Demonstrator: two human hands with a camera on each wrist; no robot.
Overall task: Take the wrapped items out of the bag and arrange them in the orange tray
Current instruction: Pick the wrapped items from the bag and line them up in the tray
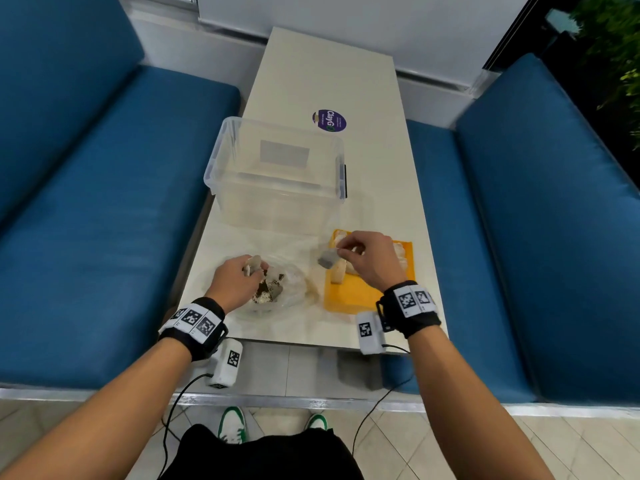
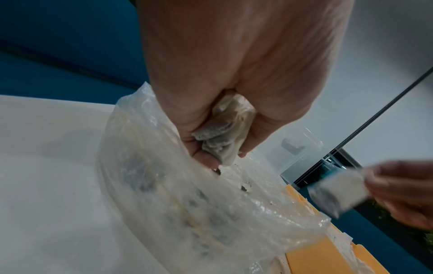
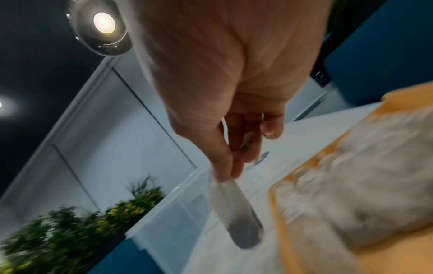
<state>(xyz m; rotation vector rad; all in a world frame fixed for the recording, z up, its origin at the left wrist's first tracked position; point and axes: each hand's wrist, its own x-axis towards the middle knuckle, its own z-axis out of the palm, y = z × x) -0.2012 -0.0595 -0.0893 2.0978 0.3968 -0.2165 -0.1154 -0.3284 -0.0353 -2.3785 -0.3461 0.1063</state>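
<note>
A clear plastic bag [image 1: 294, 285] [image 2: 178, 200] lies on the table near its front edge, with dark wrapped items inside. My left hand [image 1: 239, 277] [image 2: 220, 148] reaches into the bag's mouth and grips a pale wrapped item [image 1: 254, 263] [image 2: 222, 133]. My right hand [image 1: 360, 252] [image 3: 227, 176] pinches another wrapped item [image 1: 327, 259] [image 3: 236, 213] [image 2: 337, 192] by its top edge, dangling just left of the orange tray [image 1: 349, 296] [image 3: 386, 255] [image 2: 323, 257]. Several pale wrapped items [image 1: 341, 271] [image 3: 374, 176] lie in the tray, partly hidden by my right hand.
A clear, lidless storage box [image 1: 277, 174] stands behind the bag and tray. A purple round sticker [image 1: 330, 121] is further back on the white table [image 1: 325, 74]. Blue benches [image 1: 104, 220] flank the table on both sides.
</note>
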